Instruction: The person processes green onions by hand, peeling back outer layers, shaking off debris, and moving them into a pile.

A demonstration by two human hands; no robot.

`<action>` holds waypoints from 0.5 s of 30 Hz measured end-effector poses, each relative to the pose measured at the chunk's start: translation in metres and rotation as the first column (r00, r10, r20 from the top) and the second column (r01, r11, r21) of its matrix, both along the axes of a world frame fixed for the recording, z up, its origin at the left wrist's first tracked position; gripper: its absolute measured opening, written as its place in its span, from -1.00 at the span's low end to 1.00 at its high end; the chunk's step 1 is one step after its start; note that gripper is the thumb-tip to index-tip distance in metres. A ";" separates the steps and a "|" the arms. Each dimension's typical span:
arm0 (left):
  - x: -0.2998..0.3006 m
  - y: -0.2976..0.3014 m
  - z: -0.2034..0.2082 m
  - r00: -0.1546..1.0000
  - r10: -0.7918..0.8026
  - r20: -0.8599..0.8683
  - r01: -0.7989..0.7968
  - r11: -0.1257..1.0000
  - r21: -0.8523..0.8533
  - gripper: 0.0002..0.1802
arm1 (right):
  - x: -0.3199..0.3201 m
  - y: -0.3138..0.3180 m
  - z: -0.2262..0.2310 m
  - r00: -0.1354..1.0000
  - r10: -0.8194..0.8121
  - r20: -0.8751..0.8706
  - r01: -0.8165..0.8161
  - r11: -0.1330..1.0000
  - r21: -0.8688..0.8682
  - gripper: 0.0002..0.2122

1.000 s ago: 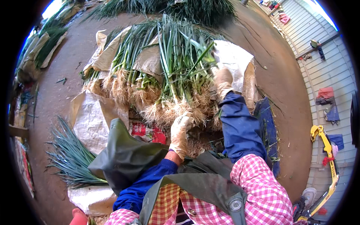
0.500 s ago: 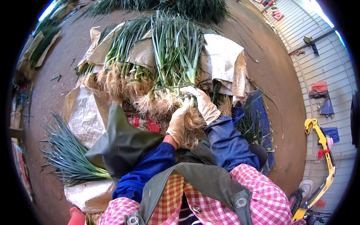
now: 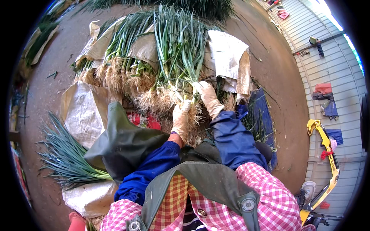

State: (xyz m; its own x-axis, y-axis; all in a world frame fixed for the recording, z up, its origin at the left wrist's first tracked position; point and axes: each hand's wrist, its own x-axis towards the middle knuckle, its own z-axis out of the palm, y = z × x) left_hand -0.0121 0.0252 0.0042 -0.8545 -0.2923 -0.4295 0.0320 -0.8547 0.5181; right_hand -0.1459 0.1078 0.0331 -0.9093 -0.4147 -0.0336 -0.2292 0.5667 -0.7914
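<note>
A thick heap of scallions [image 3: 179, 46] lies in front of me, green tops pointing away and pale, shaggy roots toward me. My left hand [image 3: 181, 120], in a cream glove, is closed on the root end of a few scallions. Their white stalks [image 3: 194, 93] run up between my two hands. My right hand [image 3: 209, 99], gloved the same way, grips these stalks from the right, just above the roots. Its fingertips are partly hidden among the leaves. Root bunches [image 3: 152, 100] hang beside my left hand.
Woven sacking [image 3: 227, 54] covers part of the heap. At left, a trimmed-looking scallion bundle [image 3: 71, 154] rests on a white sack [image 3: 90, 198]. A blue sheet [image 3: 264, 123] lies right. More scallions [image 3: 192, 9] are piled beyond. A yellow toy-like excavator arm [image 3: 329, 154] stands by the metal wall.
My right hand has shifted slightly away from me, its fingers now along the stalks. My left hand stays low at the roots. The whole view has moved a little.
</note>
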 end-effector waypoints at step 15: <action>0.005 -0.004 -0.020 0.989 -0.121 -0.082 0.130 0.986 0.106 -0.69 | 0.068 0.021 0.109 0.835 0.365 0.412 0.220 0.465 -0.857 -0.64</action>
State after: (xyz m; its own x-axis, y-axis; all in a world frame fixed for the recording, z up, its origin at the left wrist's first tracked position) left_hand -0.0069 0.0214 -0.0160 -0.9124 -0.1348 -0.3864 -0.0439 -0.9065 0.4199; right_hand -0.0774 0.1285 0.1419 -0.8333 -0.5521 -0.0295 0.3327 -0.4580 -0.8243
